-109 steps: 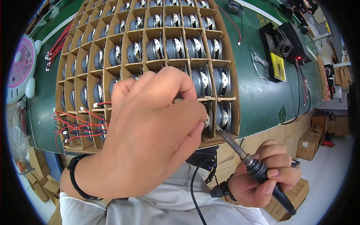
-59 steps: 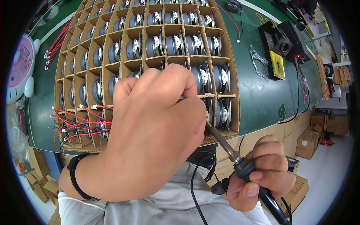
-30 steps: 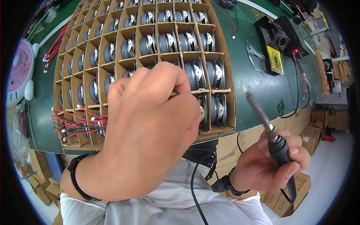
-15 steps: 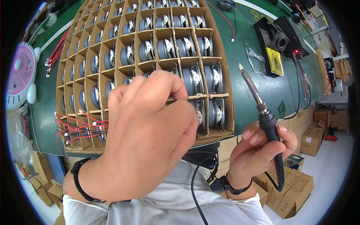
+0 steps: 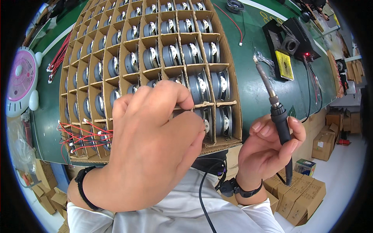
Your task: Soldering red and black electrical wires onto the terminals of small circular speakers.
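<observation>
My right hand (image 5: 268,149) is wrapped round the dark handle of a soldering iron (image 5: 280,120), its metal tip pointing up and away to the right of the carton. My left hand (image 5: 151,136) hangs over the near right part of a divided cardboard box (image 5: 237,116). Its thumb and forefinger are bent together beside a round speaker (image 5: 207,120) in the front row; whatever lies between them is hidden by the hand. Speakers stand on edge in the cells, one (image 5: 224,120) in the near right corner. Red and black wires (image 5: 87,136) with white plugs lie across the front left cells.
A black soldering station (image 5: 299,39) with a lit red lamp stands at the right on the green table (image 5: 256,97), beside a yellow sponge (image 5: 284,65). A pink and white fan (image 5: 24,81) is at the left. Cardboard cartons (image 5: 303,198) sit on the floor.
The soldering iron has tilted a little more upright, its tip slightly farther away and to the right. My left hand stays bent over the same front cells; the whole view has shifted slightly.
</observation>
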A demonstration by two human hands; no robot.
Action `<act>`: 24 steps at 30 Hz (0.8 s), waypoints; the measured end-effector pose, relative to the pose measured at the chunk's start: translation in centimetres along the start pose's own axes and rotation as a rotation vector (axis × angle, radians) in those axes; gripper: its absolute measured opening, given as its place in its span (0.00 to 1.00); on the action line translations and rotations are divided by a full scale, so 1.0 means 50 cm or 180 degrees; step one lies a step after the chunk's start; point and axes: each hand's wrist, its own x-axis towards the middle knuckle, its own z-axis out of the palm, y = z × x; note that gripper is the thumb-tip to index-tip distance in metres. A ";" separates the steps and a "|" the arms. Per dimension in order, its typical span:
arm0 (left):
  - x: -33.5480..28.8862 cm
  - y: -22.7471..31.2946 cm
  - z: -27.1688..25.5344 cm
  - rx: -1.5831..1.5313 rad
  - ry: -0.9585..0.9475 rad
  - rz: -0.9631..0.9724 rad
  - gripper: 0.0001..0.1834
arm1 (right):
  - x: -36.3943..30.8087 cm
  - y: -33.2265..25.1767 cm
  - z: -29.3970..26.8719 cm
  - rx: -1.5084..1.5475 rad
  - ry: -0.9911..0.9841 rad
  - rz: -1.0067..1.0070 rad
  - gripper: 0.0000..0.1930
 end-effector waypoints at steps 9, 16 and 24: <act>-0.002 -0.010 -0.013 -0.0513 0.0249 0.0169 0.11 | 0.067 0.043 -0.043 0.0339 0.0039 -0.0387 0.28; -0.085 -0.080 -0.138 -0.1144 0.0613 0.0098 0.08 | 0.081 0.070 -0.097 -0.0200 -0.0286 -0.0754 0.29; -0.113 -0.470 -0.280 0.0159 0.1592 -0.1906 0.08 | 0.083 0.086 -0.105 -0.0760 -0.0043 -0.0992 0.29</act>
